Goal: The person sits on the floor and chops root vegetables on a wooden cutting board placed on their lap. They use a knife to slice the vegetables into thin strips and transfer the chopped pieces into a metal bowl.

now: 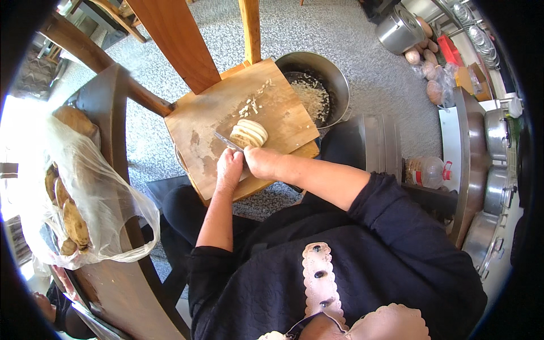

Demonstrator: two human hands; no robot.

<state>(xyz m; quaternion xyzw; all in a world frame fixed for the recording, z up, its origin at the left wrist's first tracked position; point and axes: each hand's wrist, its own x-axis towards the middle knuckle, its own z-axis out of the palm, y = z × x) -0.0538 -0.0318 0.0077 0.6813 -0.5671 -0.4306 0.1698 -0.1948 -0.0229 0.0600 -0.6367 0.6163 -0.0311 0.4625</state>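
Observation:
A wooden cutting board (199, 127) lies on a wooden chair seat in front of me. On it rests a pale, peeled vegetable cut into slices (250, 132). A knife (224, 140) crosses the near left side of the slices, its blade pointing up and left. My right hand (263, 162) is closed around its handle end. Beside it, close to the blade, is my left hand (230, 165) with fingers bent; whether it holds something is hidden. Small chopped pieces (251, 107) are scattered on the board's far part.
A metal pot (343, 85) with chopped pieces stands on the floor beyond the board's right edge. At left, a plastic bag (97, 182) of long brown vegetables lies on a table (127, 289). Chair back slats (178, 42) rise beyond the board. Part of another person (70, 314) shows at lower left.

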